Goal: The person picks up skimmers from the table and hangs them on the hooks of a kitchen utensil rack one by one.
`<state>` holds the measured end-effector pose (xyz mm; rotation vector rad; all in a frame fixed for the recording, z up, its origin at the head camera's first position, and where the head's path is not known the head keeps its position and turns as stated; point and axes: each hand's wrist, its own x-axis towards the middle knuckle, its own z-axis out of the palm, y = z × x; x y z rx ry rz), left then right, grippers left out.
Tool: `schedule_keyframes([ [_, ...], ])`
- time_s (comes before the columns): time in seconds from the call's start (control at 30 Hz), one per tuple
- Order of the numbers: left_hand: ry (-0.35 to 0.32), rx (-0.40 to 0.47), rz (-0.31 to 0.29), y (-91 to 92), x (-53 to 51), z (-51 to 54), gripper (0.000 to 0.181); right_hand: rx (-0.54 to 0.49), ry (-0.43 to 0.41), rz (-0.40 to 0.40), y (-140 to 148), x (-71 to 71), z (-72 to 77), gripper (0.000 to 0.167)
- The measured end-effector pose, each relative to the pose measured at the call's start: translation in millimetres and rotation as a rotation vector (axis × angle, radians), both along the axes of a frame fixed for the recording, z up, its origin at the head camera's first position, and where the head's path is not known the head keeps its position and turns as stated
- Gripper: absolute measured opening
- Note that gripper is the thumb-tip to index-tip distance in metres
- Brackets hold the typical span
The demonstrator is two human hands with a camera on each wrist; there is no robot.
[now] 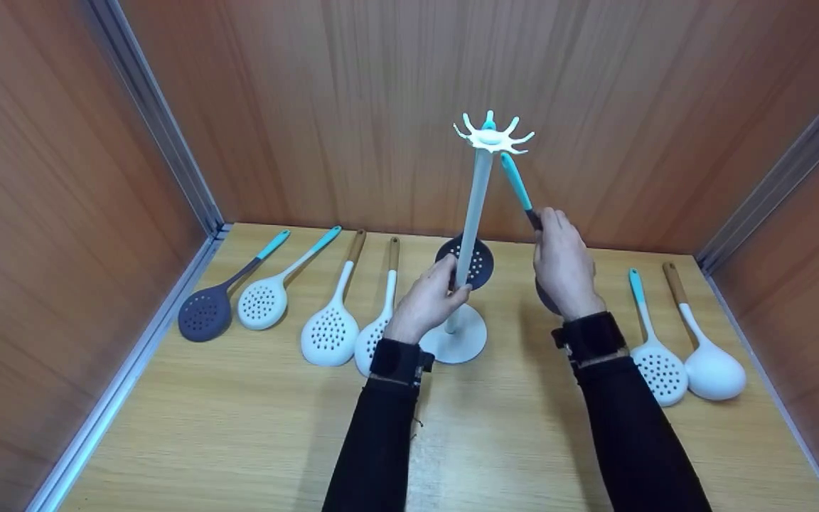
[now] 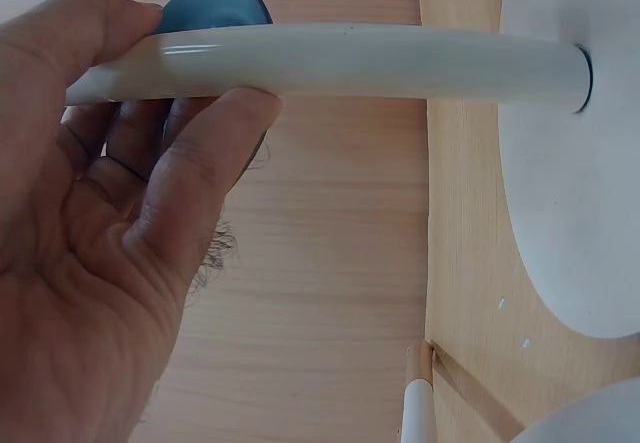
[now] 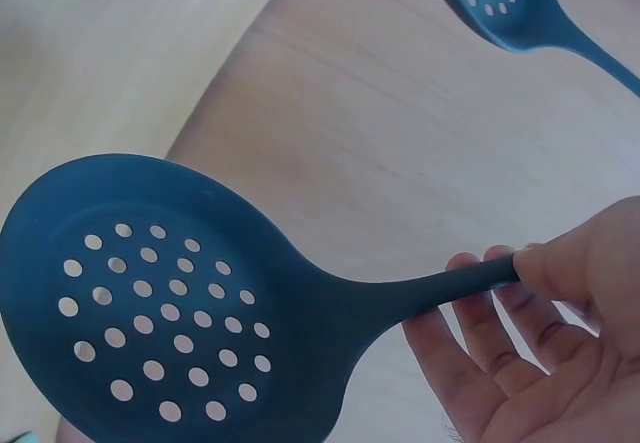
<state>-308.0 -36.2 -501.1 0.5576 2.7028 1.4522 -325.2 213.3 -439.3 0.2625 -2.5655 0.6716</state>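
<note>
A white utensil stand (image 1: pixel 475 213) rises from a round base, with a ring of curved hooks at its top. My left hand (image 1: pixel 427 299) grips its pole low down, thumb and fingers around it in the left wrist view. My right hand (image 1: pixel 564 263) pinches the neck of a dark slotted skimmer (image 3: pixel 335 308) with a turquoise handle. The handle's tip is just below the hooks on the right side; whether it touches one I cannot tell. Behind the pole hangs another dark skimmer (image 1: pixel 480 264), partly hidden; its turquoise end shows at a back hook.
On the table's left lie a dark skimmer (image 1: pixel 205 313), a white skimmer (image 1: pixel 262 302) with a turquoise handle, and two white skimmers (image 1: pixel 330 334) with wooden handles. At right lie another white skimmer (image 1: pixel 658 370) and a white ladle (image 1: pixel 715 370). Wooden panels (image 1: pixel 352 85) enclose the table.
</note>
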Motion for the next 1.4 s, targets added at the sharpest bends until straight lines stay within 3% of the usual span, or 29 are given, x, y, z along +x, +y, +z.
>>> schedule_keyframes([
  [0.23, -0.002, 0.012, 0.002, 0.4, 0.7, -0.2, 0.018, -0.023, 0.021, 0.016, -2, 3.8, 8.7, 0.032],
  [0.47, 0.043, -0.020, -0.005, 0.3, 1.1, 0.4, 0.017, -0.012, 0.072, 0.008, -4, 6.7, 15.7, 0.028],
  [1.23, 0.000, -0.016, 0.009, 0.9, 0.0, 1.0, 0.018, -0.078, 0.084, 0.004, -11, 16.0, 40.1, 0.030],
  [1.4, 0.034, -0.021, -0.004, 0.9, -1.3, 0.0, 0.017, -0.066, 0.106, 0.001, -12, 15.5, 44.1, 0.031],
])
